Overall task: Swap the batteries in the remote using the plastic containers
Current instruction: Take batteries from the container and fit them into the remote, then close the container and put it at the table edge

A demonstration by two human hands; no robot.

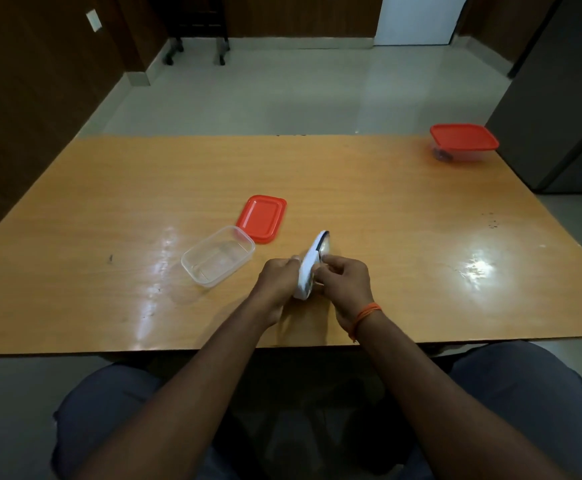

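Pale floor tiles (282, 91) lie beyond a glossy orange-brown laminate table (109, 185), where an open clear plastic container (218, 256) sits just beside its flat red plastic lid (262, 219), probably left uncovered for batteries. To its right, the left hand (277, 278) grips the slim white plastic remote (312, 268) tilted on edge, likely to turn its back toward the right hand (345, 282), whose curled fingers pinch at that side; what they pinch is hidden. Far right, well apart, a closed red-lidded plastic container (464, 142) waits, and no writing is legible anywhere.
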